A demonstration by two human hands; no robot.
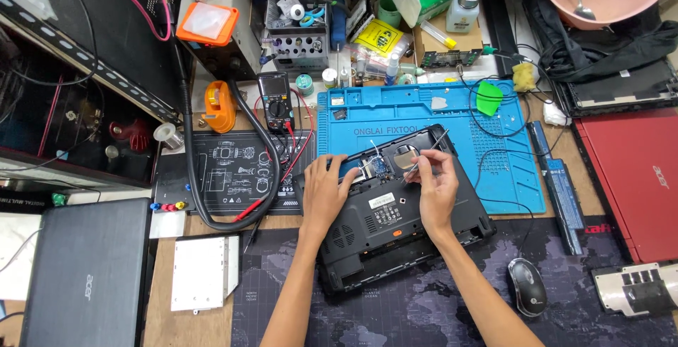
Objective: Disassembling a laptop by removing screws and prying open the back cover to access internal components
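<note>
The upturned black laptop (395,209) lies half on the blue mat (494,117), its hatch already off and boards bared, the rest of the shell unopened; the right hand (436,190) pinches one screwdriver (426,155); the left hand (325,193) lies flat, empty, on the laptop's edge; one mouse (527,286); three other laptops nearby.

Table (162,322): wooden — crowded.
Mats: blue mat (494,156), dark map mat (424,312), black diagram mat (226,170).
On mats: opened laptop (395,213), mouse (527,287).
Left: closed grey laptop (85,276), silver drive (201,273).
Right: red laptop (635,177) — lid shut.
</note>
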